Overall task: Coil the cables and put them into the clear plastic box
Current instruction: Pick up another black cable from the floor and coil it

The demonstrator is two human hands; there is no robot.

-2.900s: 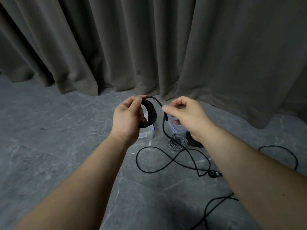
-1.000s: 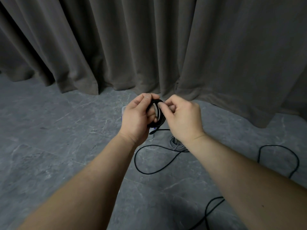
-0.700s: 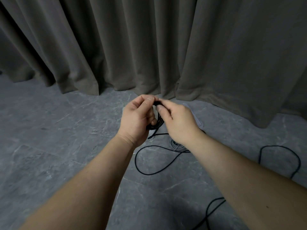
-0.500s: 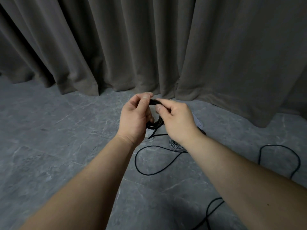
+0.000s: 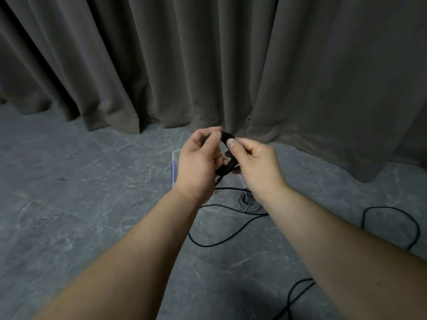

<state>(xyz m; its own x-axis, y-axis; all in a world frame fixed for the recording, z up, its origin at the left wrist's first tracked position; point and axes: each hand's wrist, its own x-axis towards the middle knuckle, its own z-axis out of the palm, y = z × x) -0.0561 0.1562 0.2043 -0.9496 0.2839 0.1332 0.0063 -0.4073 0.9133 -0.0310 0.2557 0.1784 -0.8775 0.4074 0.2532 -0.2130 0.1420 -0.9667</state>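
Light, springy black cable coil [image 5: 227, 155] pinched at its top by left hand [image 5: 199, 166] and right hand [image 5: 254, 168] above the clear plastic box [image 5: 175, 158] — best gripped across all loops — likely to unwind otherwise.

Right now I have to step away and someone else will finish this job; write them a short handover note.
Left hand: shut on the black coil, held in the air over the clear plastic box.
Right hand: pinching the same coil at its top.
Grey coiled cable: on the floor beside the box, behind the right wrist.
Done: most of the black cable is wound.
Left: a loose black tail trails on the floor below the hands; wind it in and put the coil in the box. The grey coil goes in too. Another black cable lies loose at right, uncoiled. What the box holds is hidden.
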